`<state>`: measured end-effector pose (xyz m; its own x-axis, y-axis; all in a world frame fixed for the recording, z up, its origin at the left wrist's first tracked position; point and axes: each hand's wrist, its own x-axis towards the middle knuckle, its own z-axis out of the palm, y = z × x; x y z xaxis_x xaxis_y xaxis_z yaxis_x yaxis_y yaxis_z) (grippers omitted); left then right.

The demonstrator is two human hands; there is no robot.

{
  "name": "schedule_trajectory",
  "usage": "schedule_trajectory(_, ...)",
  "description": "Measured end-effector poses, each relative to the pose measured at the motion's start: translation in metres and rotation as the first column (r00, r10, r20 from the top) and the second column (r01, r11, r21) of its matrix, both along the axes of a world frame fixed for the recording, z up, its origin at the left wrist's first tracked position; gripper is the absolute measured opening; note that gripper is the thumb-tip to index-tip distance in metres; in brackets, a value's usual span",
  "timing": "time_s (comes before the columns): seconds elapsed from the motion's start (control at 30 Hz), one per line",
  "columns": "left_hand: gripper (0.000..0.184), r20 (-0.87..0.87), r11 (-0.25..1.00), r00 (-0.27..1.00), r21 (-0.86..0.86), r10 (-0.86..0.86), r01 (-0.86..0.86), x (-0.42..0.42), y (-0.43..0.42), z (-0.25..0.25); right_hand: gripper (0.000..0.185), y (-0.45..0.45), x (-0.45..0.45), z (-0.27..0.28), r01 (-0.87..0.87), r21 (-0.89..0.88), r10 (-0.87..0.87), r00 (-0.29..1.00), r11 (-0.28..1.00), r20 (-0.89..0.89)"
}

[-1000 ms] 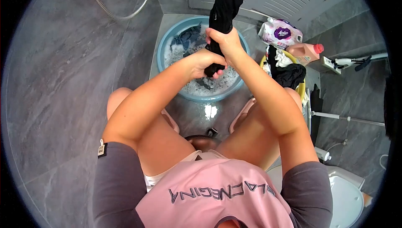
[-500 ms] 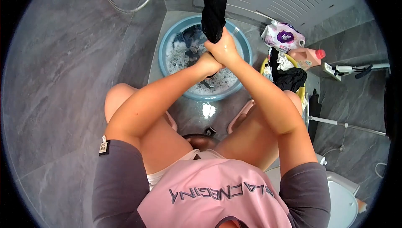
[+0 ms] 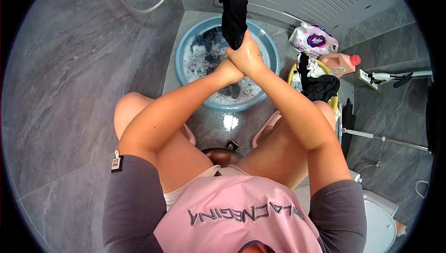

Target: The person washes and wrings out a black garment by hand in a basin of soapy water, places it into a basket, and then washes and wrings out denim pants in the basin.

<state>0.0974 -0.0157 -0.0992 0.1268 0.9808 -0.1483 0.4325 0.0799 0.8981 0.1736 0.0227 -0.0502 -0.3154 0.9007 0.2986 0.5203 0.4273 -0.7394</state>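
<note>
A twisted black cloth (image 3: 234,15) sticks up past the far rim of a blue basin (image 3: 180,62). My right hand (image 3: 246,55) is wrapped round its lower part. Pressed against it on the near left side, my left hand (image 3: 229,72) is closed too, around the cloth's lower end, which is mostly hidden by the fingers. Both hands are above the basin. Sudsy water (image 3: 195,62) fills the basin, and dark blue cloth (image 3: 213,41) lies in it, partly under the foam.
Right of the basin stands a yellow basin (image 3: 334,102) with black and white clothes. Behind it are a white and purple detergent pouch (image 3: 316,41) and a pink bottle (image 3: 341,63) with a red cap. A shower hose (image 3: 139,11) hangs at upper left; a toilet (image 3: 381,220) is at lower right.
The black cloth has swung left and now stands more upright. My hands have turned with it and come closer together, covering the cloth's lower end.
</note>
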Motion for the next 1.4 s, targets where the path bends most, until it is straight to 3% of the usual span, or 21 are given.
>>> schedule_trajectory(0.4,0.041,-0.134,0.994,0.991,0.102,-0.024,0.037,-0.005,0.004,-0.002,0.057,-0.004,0.000,0.007,0.054,-0.050,-0.054,0.999,0.997,-0.002)
schedule_trajectory(0.5,0.041,-0.229,0.995,0.972,0.072,-0.045,0.063,-0.008,0.003,0.011,0.059,-0.003,0.001,0.005,0.038,0.006,-0.037,0.995,0.999,-0.095)
schedule_trajectory(0.57,0.040,-0.314,0.999,0.949,-0.033,-0.039,0.030,-0.007,0.006,0.013,0.061,-0.001,0.004,0.005,0.017,-0.005,-0.018,0.997,1.000,-0.079)
schedule_trajectory(0.63,0.041,-0.324,0.999,0.946,-0.035,-0.026,0.016,-0.010,0.006,0.015,0.063,0.004,0.007,0.006,-0.001,-0.015,0.000,0.998,1.000,-0.068)
schedule_trajectory(0.7,0.046,-0.304,0.991,0.951,-0.102,0.051,-0.086,-0.017,-0.002,0.034,0.075,0.014,0.012,0.010,-0.274,-0.374,0.039,0.848,0.886,-0.529)
schedule_trajectory(0.73,0.048,-0.331,0.989,0.939,-0.076,0.092,-0.123,-0.019,-0.003,0.038,0.086,0.015,0.017,0.025,-0.386,-0.431,-0.085,0.657,0.815,-0.749)
schedule_trajectory(0.77,0.050,-0.355,0.986,0.925,-0.048,0.132,-0.159,-0.022,-0.003,0.042,0.091,0.028,0.025,0.028,-0.355,-0.509,-0.228,0.597,0.784,-0.769)
schedule_trajectory(0.8,0.052,-0.441,0.982,0.883,-0.026,0.159,-0.189,-0.023,-0.001,0.050,0.085,0.044,0.037,0.024,-0.432,-0.527,-0.264,0.533,0.732,-0.804)
schedule_trajectory(0.87,0.048,-0.456,0.977,0.866,0.152,0.205,-0.151,-0.034,0.009,0.043,0.066,0.055,0.059,0.030,-0.533,-0.506,-0.306,0.422,0.678,-0.853)
schedule_trajectory(0.9,0.048,-0.469,0.955,0.849,0.267,0.245,-0.129,-0.037,0.012,0.045,0.055,0.054,0.064,0.040,-0.523,-0.507,-0.354,0.370,0.685,-0.859)
schedule_trajectory(0.97,0.050,-0.487,0.923,0.838,0.383,0.247,-0.050,-0.041,0.016,0.058,0.053,0.059,0.082,0.047,-0.540,-0.565,-0.512,0.263,0.624,-0.817)
schedule_trajectory(1.0,0.054,-0.408,0.923,0.885,0.380,0.225,-0.060,-0.040,0.019,0.061,0.053,0.061,0.090,0.049,-0.529,-0.564,-0.518,0.251,0.634,-0.818)
schedule_trajectory(1.1,0.057,-0.314,0.871,0.936,0.492,0.162,0.015,-0.032,0.034,0.059,0.046,0.069,0.118,0.058,-0.268,-0.722,-0.694,0.206,0.638,-0.690)
schedule_trajectory(1.17,0.057,-0.287,0.873,0.951,0.486,0.119,0.037,-0.017,0.038,0.065,0.039,0.086,0.155,0.050,-0.326,-0.713,-0.716,0.133,0.621,-0.685)
schedule_trajectory(1.3,0.053,-0.169,0.865,0.979,0.468,-0.111,0.179,0.030,0.049,0.065,0.029,0.085,0.232,0.054,-0.206,-0.831,-0.794,0.248,0.517,-0.555)
schedule_trajectory(1.4,0.054,-0.116,0.895,0.960,0.348,-0.255,0.280,0.075,0.055,0.049,0.024,0.075,0.298,0.042,-0.147,-0.855,-0.826,0.222,0.497,-0.518)
